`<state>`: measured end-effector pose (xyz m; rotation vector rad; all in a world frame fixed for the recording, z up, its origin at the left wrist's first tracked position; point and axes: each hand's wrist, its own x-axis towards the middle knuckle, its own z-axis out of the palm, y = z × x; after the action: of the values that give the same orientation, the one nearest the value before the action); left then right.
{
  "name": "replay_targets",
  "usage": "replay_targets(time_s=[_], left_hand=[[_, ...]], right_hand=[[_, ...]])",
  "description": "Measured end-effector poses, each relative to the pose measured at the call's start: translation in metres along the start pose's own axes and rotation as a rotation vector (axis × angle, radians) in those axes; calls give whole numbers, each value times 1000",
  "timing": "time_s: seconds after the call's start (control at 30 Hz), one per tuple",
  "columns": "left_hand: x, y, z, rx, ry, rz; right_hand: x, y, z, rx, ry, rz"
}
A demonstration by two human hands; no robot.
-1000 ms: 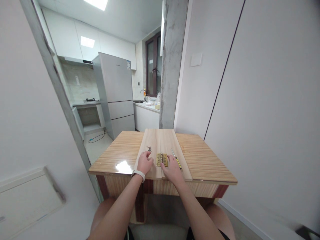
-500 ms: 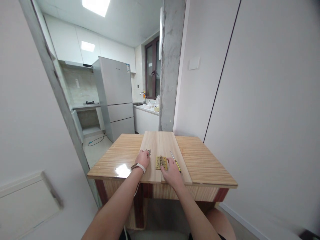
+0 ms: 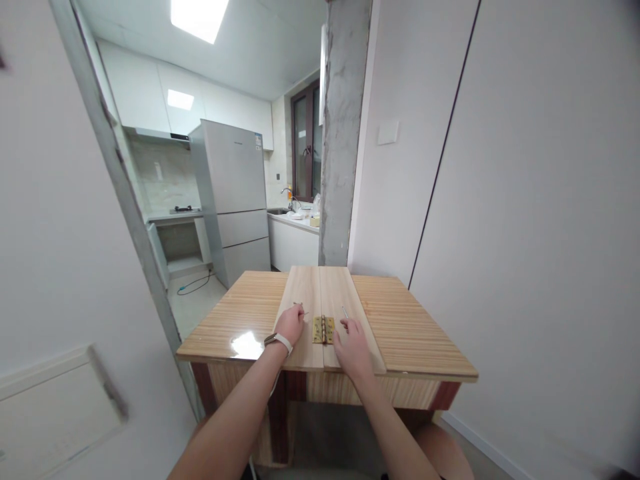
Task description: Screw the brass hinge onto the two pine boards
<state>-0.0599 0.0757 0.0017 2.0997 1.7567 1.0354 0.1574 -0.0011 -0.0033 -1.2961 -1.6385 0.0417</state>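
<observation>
A brass hinge lies opened flat across the seam between two pale wooden boards. Left of it, my left hand, with a watch at the wrist, has its fingers pinched together; a thin metal screw sticks out from the fingertips. More small screws lie just past that hand, partly covered by it. My right hand is curled over the screwdriver, with its thumb close to the hinge's right edge. Only the screwdriver's metal shaft shows; the handle is hidden under the hand.
The boards rest on a striped wooden table that has a glossy patch at the left. A refrigerator and a sink counter stand in the kitchen beyond. A white wall runs along the right.
My right hand has moved off the hinge, right onto the screwdriver, covering its yellow and black handle. My left hand has shifted slightly by the screws, one now showing at its fingertips.
</observation>
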Motion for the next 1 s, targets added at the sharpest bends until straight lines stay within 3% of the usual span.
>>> replay_targets(time_s=[0.13, 0.27, 0.6, 1.0], left_hand=[[2, 7, 3, -97, -8, 57], [6, 12, 9, -192, 2, 87], [11, 21, 27, -254, 18, 91], [13, 21, 28, -235, 19, 101]], right_hand=[[1, 12, -23, -191, 87, 42], [-8, 24, -37, -350, 2, 70], [-21, 34, -38, -418, -104, 109], [-22, 30, -42, -415, -121, 79]])
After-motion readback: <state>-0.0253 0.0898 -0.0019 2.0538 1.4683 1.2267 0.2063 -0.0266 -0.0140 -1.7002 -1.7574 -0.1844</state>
